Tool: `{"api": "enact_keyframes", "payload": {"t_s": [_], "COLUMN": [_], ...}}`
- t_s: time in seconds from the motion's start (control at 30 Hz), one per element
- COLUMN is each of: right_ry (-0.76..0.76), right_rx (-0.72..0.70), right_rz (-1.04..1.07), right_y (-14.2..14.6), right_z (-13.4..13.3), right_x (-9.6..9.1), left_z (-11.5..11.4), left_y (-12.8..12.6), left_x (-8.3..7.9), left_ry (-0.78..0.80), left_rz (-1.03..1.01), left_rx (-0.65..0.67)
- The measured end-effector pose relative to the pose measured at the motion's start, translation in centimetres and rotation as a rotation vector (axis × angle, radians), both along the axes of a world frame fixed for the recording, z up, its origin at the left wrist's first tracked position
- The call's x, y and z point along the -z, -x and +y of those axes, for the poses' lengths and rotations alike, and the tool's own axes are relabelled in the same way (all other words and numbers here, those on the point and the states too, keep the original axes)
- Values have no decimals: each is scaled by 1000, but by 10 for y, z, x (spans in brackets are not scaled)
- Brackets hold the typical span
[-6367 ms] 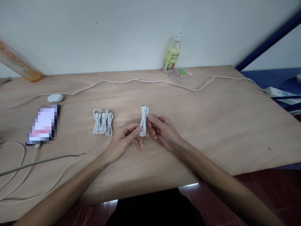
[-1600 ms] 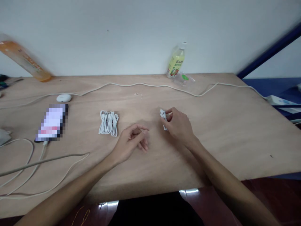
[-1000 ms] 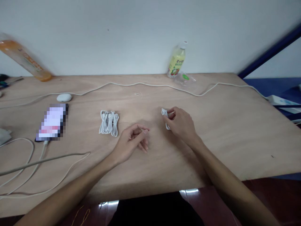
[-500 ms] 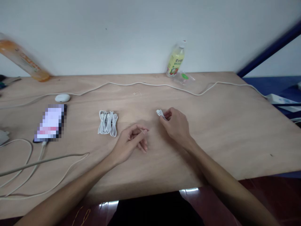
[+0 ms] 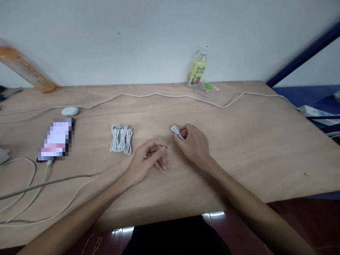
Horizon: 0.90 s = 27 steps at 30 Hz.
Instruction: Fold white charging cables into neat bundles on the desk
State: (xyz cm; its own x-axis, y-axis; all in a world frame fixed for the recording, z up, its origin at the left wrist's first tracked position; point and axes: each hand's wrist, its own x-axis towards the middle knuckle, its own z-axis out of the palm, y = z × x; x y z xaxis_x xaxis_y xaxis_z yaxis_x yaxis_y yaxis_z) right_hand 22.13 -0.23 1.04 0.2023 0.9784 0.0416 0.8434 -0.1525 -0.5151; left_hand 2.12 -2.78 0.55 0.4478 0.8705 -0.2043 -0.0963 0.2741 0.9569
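Note:
My right hand (image 5: 195,141) grips a small bundle of white cable (image 5: 177,131) between thumb and fingers, its looped end showing past the fingertips; the rest is hidden by the hand. Left of it, my left hand (image 5: 148,157) is by the wooden table, fingers curled and thumb closed against the index finger. Something thin and pale may be at that pinch, too small to make out. Beyond the left hand, to its left, several coiled white cables (image 5: 121,140) lie side by side on the table.
A phone (image 5: 56,140) plugged into a cable and a white earbud case (image 5: 69,111) lie at left. Small thin scraps (image 5: 154,106) lie mid-table. A long white cord (image 5: 164,94) crosses the back, before a yellow-labelled bottle (image 5: 197,69) and clear plastic wrapping (image 5: 207,88). An orange bottle (image 5: 29,71) leans on the wall.
My right hand has moved a little to the left with the cable bundle, closer to my left hand. The left hand stays almost where it was.

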Motion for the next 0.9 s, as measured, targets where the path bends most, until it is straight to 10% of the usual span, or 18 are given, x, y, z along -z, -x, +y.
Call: {"api": "enact_keyframes", "payload": {"t_s": [0.9], "right_ry": [66], "right_rx": [162], "right_rz": [-38], "right_y": [-14], "right_z": [2], "right_x": [-3], "left_z": [1], "left_y": [0], "left_x": [-1], "left_ry": [6], "left_rz": [1], "left_rx": [1]}}
